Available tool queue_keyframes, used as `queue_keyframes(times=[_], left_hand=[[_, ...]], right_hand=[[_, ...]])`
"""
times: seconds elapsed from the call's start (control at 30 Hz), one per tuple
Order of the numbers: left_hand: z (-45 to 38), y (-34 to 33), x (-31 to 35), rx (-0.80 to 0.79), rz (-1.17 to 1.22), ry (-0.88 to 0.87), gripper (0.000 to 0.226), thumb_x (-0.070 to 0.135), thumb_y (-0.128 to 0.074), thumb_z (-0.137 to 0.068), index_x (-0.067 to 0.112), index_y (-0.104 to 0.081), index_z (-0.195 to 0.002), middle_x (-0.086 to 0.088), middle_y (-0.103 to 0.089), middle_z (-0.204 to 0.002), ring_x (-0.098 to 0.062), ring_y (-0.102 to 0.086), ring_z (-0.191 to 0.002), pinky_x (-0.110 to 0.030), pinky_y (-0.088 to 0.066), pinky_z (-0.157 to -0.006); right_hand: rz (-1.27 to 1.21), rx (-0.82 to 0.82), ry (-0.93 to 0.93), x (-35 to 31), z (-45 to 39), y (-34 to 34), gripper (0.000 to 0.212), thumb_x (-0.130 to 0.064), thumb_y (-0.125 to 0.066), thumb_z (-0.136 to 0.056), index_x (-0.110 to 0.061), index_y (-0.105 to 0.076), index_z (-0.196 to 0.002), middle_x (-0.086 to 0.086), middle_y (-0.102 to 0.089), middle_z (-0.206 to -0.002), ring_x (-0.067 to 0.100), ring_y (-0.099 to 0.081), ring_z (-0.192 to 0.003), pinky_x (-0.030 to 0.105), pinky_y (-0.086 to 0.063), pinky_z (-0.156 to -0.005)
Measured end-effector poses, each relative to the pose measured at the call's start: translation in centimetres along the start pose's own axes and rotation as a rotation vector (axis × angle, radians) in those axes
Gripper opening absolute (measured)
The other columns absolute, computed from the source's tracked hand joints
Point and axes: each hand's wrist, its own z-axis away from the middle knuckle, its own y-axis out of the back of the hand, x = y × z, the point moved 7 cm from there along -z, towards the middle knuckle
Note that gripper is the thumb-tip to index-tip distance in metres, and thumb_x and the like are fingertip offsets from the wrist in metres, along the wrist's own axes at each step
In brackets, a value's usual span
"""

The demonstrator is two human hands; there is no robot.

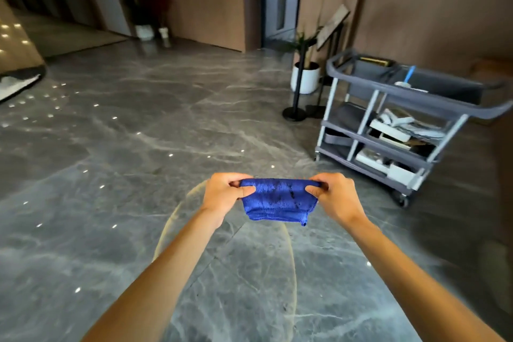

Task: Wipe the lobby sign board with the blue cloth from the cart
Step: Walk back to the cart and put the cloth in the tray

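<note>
A folded blue cloth (279,200) with dark smudges hangs stretched between both hands in front of me, above the grey marble floor. My left hand (224,194) pinches its left top corner and my right hand (336,196) pinches its right top corner. The grey three-shelf cart (410,122) stands to the right, a few steps off. Behind it, a tilted sign board (333,25) on a dark stand leans near the brown wall, seen edge-on and blurred.
A black post with a round base (294,112) and a white planter (305,79) stand between cart and sign board. The cart shelves hold white boxes and cloths. A curved counter edge (19,75) is at far left. Glossy marble floor stretches ahead.
</note>
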Motion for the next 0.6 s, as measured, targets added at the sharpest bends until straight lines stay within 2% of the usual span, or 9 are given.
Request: queue_keyframes(times=[0.07, 0.1, 0.17, 0.27, 0.37, 0.5, 0.6], left_hand=[[-1.4, -1.3, 0.7, -0.042, 0.008, -0.020, 0.033, -0.008, -0.077, -0.079, 0.024, -0.079, -0.085, 0.015, -0.067, -0.056, -0.002, -0.065, -0.059, -0.017, -0.054, -0.061], [-2.2, -1.9, 1.1, -0.065, 0.009, -0.026, 0.034, -0.008, -0.078, -0.079, 0.026, -0.078, -0.083, 0.015, -0.067, -0.055, -0.003, -0.064, -0.059, -0.016, -0.054, -0.060], [-3.5, -3.1, 1.8, -0.125, 0.014, -0.040, 0.034, -0.008, -0.078, -0.078, 0.026, -0.077, -0.082, 0.016, -0.066, -0.055, -0.002, -0.064, -0.058, -0.016, -0.054, -0.060], [-5.6, -4.4, 3.0, -0.206, 0.006, -0.082, 0.032, -0.008, -0.078, -0.078, 0.023, -0.077, -0.085, 0.017, -0.066, -0.054, 0.001, -0.063, -0.055, -0.016, -0.054, -0.061], [-7.4, -5.5, 3.8, -0.273, 0.006, -0.108, 0.033, -0.009, -0.078, -0.078, 0.023, -0.078, -0.085, 0.015, -0.067, -0.055, -0.003, -0.064, -0.058, -0.017, -0.054, -0.061], [-9.0, -7.8, 4.4, -0.344, 0.004, -0.120, 0.031, -0.007, -0.079, -0.077, 0.023, -0.080, -0.087, 0.006, -0.067, -0.064, -0.013, -0.064, -0.065, -0.019, -0.054, -0.061], [-10.1, -10.1, 5.0, -0.410, 0.014, -0.124, 0.028, -0.008, -0.078, -0.078, 0.013, -0.080, -0.096, -0.001, -0.069, -0.070, -0.017, -0.065, -0.072, -0.022, -0.057, -0.065]], right_hand=[[0.020, 0.047, -0.054, 0.8, 0.1, 1.0, 0.005, -0.011, -0.071, -0.089, -0.009, -0.076, -0.089, 0.008, -0.071, -0.076, 0.029, -0.061, -0.077, 0.028, -0.047, -0.074], [0.025, 0.076, -0.083, 1.2, 0.2, 1.5, 0.005, -0.011, -0.071, -0.089, -0.008, -0.076, -0.089, 0.009, -0.072, -0.077, 0.030, -0.062, -0.079, 0.028, -0.047, -0.074], [0.016, 0.135, -0.127, 1.7, 0.4, 2.5, 0.003, -0.010, -0.072, -0.088, -0.010, -0.076, -0.087, 0.005, -0.070, -0.073, 0.025, -0.062, -0.075, 0.012, -0.042, -0.064], [0.026, 0.204, -0.177, 2.1, 0.4, 3.6, 0.008, -0.009, -0.073, -0.087, -0.016, -0.076, -0.084, -0.008, -0.065, -0.065, 0.007, -0.058, -0.066, 0.005, -0.040, -0.062], [0.044, 0.251, -0.237, 2.2, 0.3, 4.4, 0.008, -0.010, -0.073, -0.088, -0.017, -0.077, -0.085, -0.004, -0.070, -0.070, 0.013, -0.061, -0.069, 0.007, -0.041, -0.062], [0.044, 0.307, -0.307, 3.3, 0.6, 5.7, 0.008, -0.011, -0.072, -0.088, -0.016, -0.078, -0.090, 0.002, -0.075, -0.078, 0.022, -0.066, -0.078, 0.024, -0.045, -0.072], [0.061, 0.358, -0.340, 4.5, 0.6, 6.9, 0.008, -0.011, -0.072, -0.088, -0.016, -0.078, -0.090, -0.001, -0.074, -0.077, 0.017, -0.066, -0.076, 0.020, -0.044, -0.071]])
